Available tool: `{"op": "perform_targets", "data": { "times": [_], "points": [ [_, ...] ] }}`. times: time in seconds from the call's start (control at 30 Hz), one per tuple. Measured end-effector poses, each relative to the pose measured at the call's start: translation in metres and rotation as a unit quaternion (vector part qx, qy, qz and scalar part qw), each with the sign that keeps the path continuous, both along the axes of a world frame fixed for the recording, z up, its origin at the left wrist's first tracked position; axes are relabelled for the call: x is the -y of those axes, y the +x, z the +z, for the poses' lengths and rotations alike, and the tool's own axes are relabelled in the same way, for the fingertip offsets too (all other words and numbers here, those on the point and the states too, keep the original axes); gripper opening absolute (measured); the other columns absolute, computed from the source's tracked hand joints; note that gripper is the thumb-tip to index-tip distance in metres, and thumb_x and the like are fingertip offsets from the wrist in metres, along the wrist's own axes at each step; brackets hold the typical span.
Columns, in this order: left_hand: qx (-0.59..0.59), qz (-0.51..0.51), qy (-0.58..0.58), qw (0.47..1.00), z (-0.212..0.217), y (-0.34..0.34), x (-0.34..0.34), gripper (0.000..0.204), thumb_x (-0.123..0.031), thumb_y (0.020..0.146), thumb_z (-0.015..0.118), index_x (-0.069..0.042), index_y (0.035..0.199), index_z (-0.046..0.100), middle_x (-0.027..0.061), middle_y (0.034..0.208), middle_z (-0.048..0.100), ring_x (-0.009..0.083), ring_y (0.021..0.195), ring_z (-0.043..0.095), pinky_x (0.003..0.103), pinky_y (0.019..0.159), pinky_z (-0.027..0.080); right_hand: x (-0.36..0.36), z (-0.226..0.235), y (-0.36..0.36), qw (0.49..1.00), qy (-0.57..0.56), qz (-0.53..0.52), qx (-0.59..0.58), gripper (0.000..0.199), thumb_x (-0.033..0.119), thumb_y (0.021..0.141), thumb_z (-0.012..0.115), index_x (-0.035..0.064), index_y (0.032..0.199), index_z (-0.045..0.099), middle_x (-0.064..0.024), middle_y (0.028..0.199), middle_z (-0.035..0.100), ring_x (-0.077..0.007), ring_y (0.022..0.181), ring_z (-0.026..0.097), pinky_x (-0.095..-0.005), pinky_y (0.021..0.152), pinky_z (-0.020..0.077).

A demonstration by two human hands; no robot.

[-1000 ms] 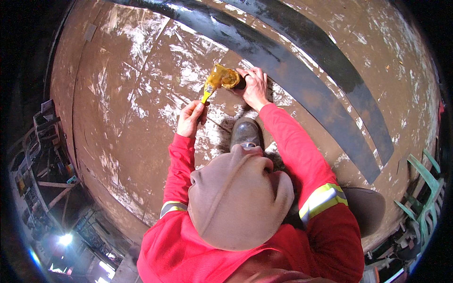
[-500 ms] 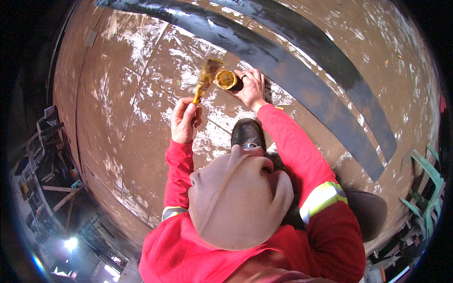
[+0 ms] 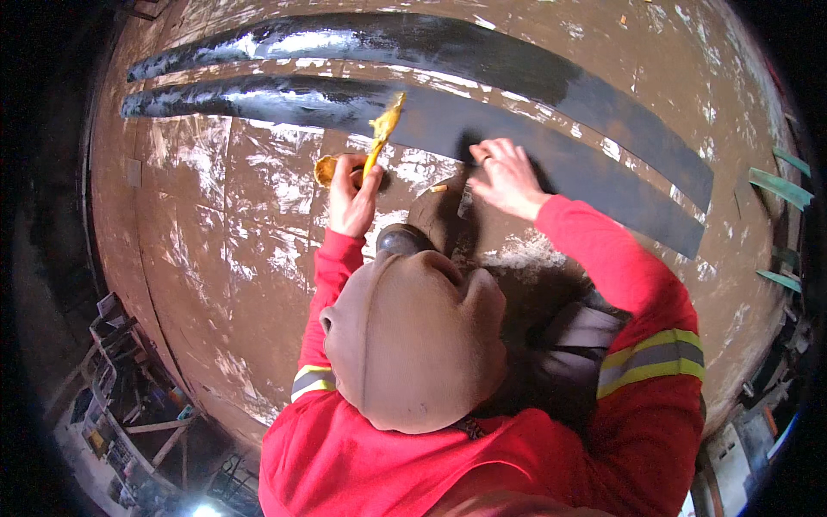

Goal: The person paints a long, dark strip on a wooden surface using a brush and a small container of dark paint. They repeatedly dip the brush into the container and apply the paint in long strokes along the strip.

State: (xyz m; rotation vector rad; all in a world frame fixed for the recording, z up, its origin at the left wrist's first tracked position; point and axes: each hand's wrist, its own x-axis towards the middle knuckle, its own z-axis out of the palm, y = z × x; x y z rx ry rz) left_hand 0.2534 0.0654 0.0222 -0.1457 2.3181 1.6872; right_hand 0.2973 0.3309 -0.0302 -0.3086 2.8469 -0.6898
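Observation:
My left hand (image 3: pixel 351 196) is closed round the yellow handle of a paintbrush (image 3: pixel 380 136). Its yellow-smeared bristles point up over the near long dark strip (image 3: pixel 508 142); whether they touch it I cannot tell. A small round can (image 3: pixel 325 171), yellowish inside, stands just beyond that hand, which partly hides it. My right hand (image 3: pixel 510 179) is empty, fingers apart, at the near edge of the same strip. That strip is glossy black on its left part and dull grey on its right. Alongside it lies the far strip (image 3: pixel 482 65), mostly dark and glossy.
Under everything spreads a brown surface (image 3: pixel 189 276) with white smears. A boot (image 3: pixel 399 239) rests between my arms. Close to the near strip lies a small yellowish stub (image 3: pixel 439 188). Pale green pieces (image 3: pixel 780 188) sit at the right edge, and a cluttered frame (image 3: pixel 112 388) at the lower left.
My right hand has let go of the can and moved right toward the near strip. The brush in my left hand has come from beside the can to over that strip. The view has shifted.

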Motion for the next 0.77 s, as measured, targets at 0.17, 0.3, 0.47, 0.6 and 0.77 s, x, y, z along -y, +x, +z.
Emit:
{"op": "perform_targets", "data": {
  "times": [0.17,0.3,0.47,0.6,0.77],
  "points": [
    [-0.141,-0.129,-0.305,0.933,-0.012,-0.019,-0.03,0.02,-0.022,0.086,0.059,-0.004,0.094,0.063,0.0188,0.074,0.065,0.0337,0.069,0.065,0.042,0.062,0.049,-0.103,-0.001,0.03,0.993,0.112,0.02,-0.013,0.05,0.023,0.08,0.061,-0.0006,0.124,0.052,-0.0165,0.128,0.046,-0.0308,0.123,0.039,-0.0424,0.098,0.0359],
    [-0.216,-0.142,-0.504,0.824,-0.021,-0.043,-0.06,0.019,-0.016,0.083,0.054,-0.01,0.101,0.057,0.0165,0.071,0.063,0.0359,0.067,0.064,0.044,0.06,0.052,-0.143,-0.006,0.051,0.989,0.134,0.021,0.059,0.052,0.023,0.083,0.059,0.0094,0.132,0.048,-0.0169,0.141,0.035,-0.0326,0.131,0.032,-0.0483,0.101,0.035],
    [-0.194,-0.215,-0.638,0.713,-0.064,-0.035,-0.121,0.028,-0.016,0.083,0.051,-0.007,0.11,0.05,0.016,0.081,0.062,0.0299,0.064,0.066,0.042,0.052,0.053,-0.145,-0.021,0.06,0.993,0.105,0.02,0.051,0.054,0.022,0.08,0.059,0.0113,0.132,0.048,-0.0163,0.144,0.029,-0.0329,0.133,0.028,-0.0566,0.1,0.0341],
    [-0.298,-0.304,-0.606,0.672,-0.076,0.003,-0.169,0.023,-0.014,0.082,0.051,-0.004,0.102,0.051,0.0135,0.072,0.059,0.0262,0.057,0.064,0.039,0.048,0.051,-0.147,-0.02,0.057,0.993,0.092,0.024,0.068,0.055,0.02,0.079,0.059,0.0113,0.132,0.048,-0.0155,0.145,0.029,-0.033,0.134,0.028,-0.0571,0.101,0.0331],
    [-0.193,-0.405,-0.43,0.784,-0.029,-0.014,-0.177,0.024,-0.021,0.081,0.057,-0.013,0.103,0.052,0.0174,0.075,0.067,0.0369,0.059,0.065,0.043,0.055,0.053,-0.166,-0.021,0.06,0.994,0.062,0.05,0.072,0.058,0.017,0.075,0.06,0.0131,0.132,0.049,-0.0137,0.148,0.027,-0.0323,0.135,0.027,-0.0555,0.102,0.0325]
  ]
}}
